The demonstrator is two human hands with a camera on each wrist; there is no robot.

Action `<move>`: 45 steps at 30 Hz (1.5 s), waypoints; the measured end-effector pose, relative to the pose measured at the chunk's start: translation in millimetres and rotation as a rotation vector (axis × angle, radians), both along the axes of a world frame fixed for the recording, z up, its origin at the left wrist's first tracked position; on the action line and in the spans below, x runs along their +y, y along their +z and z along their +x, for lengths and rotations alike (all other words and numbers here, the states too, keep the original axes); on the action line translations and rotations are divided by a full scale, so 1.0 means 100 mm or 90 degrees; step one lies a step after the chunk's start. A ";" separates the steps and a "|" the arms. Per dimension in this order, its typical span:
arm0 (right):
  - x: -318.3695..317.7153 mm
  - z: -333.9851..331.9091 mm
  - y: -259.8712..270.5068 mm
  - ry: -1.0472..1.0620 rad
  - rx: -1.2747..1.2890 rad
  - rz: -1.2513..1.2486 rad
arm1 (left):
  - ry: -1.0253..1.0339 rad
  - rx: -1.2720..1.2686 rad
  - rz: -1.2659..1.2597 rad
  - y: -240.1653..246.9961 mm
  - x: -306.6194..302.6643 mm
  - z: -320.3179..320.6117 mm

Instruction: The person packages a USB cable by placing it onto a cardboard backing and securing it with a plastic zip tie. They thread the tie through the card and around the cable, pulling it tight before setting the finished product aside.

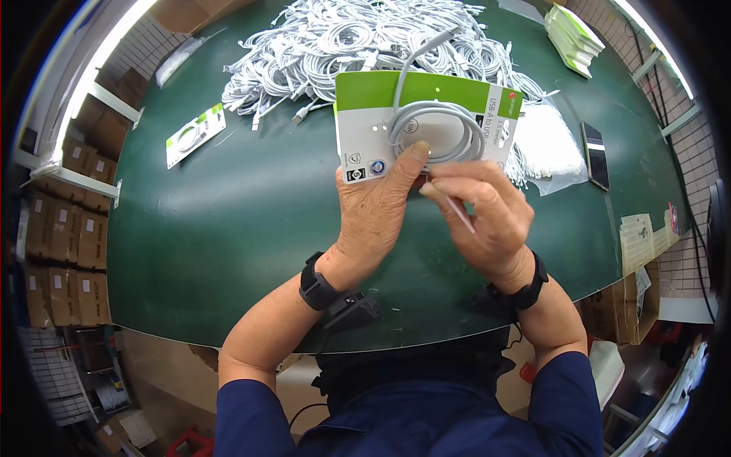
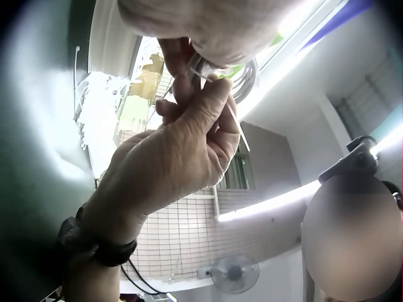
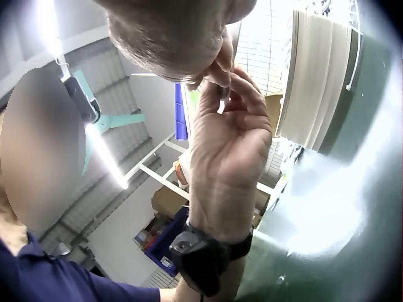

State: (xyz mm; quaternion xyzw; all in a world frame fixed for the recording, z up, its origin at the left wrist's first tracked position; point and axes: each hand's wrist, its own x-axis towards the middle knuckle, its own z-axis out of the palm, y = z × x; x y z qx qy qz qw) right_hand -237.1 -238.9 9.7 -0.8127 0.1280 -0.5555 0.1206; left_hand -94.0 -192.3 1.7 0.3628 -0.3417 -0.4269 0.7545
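My left hand grips the lower edge of a green and white packaging card, its thumb pressed over the front. On the card lies a coiled light-grey USB cable, and one end of the cable sticks up past the top edge. With thumb and fingertips, my right hand pinches a thin white tie right at the bottom of the coil. In the left wrist view the tie slants out past the right hand's fingers. Both hands meet below the coil, and the fingers behind the card are hidden.
A large heap of white cables covers the far side of the green table. One carded cable lies at left. At right are a plastic bag of white strips, a phone and a stack of cards.
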 end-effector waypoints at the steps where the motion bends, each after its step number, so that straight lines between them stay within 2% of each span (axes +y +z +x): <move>1: -0.04 -0.01 0.01 0.002 -0.013 0.012 | 0.012 -0.014 -0.010 -0.02 -0.01 -0.01; 4: -0.05 -0.02 -0.01 0.003 -0.045 0.120 | 0.007 -0.032 0.010 -0.06 -0.01 -0.03; 7: 0.02 -0.03 0.00 -0.077 -0.044 0.181 | -0.025 -0.051 0.040 -0.10 0.01 -0.02; 16: -0.21 -0.04 0.00 -0.089 0.025 -0.106 | -0.025 -0.019 0.024 -0.16 -0.02 -0.05; 19: -0.22 -0.07 0.02 -0.096 0.064 -0.157 | -0.024 -0.020 0.033 -0.15 -0.02 -0.05; 28: -0.27 -0.05 -0.01 -0.110 0.084 -0.180 | -0.030 -0.042 0.048 -0.19 -0.02 -0.03; 35: -0.19 -0.14 0.07 -0.061 0.095 -0.169 | -0.038 -0.006 0.027 -0.16 -0.02 -0.02; 45: -0.07 -0.23 0.15 -0.079 0.072 -0.242 | -0.034 0.009 -0.024 0.12 0.06 -0.04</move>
